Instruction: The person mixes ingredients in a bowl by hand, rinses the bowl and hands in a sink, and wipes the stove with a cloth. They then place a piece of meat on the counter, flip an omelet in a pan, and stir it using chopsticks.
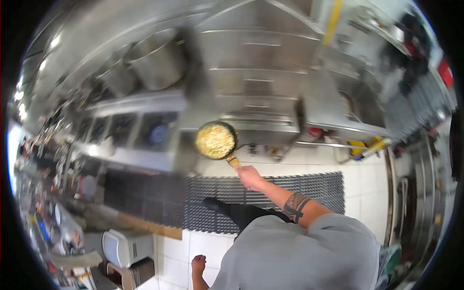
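My right hand (250, 178) is closed round the handle of a dark round pan (235, 137), with a tan cloth or wrap (233, 161) on the handle just beyond my fingers. Pale, chopped food with orange and green bits (214, 141) fills the pan, which is held out in front of me above the floor, near the counter's edge. Low at my left side hangs my left hand (198, 265), its fingers curled in and nothing visible in them.
A black rubber mat (309, 188) lies on white floor tiles. Ahead stands a steel drawer unit (258, 92); to the left, a stove counter (130, 157) with large pots (159, 60) behind. A sink (357, 99) is at right, a grey-white bin (123, 247) at lower left.
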A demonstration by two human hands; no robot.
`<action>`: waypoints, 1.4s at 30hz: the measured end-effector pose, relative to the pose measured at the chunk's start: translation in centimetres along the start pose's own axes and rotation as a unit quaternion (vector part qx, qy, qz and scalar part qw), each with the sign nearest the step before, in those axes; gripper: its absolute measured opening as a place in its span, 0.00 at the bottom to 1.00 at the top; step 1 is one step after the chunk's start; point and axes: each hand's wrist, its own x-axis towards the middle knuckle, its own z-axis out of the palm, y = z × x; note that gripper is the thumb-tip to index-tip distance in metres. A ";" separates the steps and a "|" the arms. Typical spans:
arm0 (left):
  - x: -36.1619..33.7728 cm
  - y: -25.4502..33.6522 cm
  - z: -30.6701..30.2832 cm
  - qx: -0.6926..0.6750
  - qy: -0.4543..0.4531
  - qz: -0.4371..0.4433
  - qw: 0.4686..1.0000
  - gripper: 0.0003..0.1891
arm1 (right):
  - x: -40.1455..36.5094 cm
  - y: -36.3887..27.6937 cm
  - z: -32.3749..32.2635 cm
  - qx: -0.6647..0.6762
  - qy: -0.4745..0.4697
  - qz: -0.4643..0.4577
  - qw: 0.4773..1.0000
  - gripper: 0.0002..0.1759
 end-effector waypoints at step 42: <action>-10.2 35.2 54.9 0.590 -0.199 0.388 0.680 0.14 | -39.8 -33.0 -92.3 -0.487 0.553 -0.233 0.635 0.29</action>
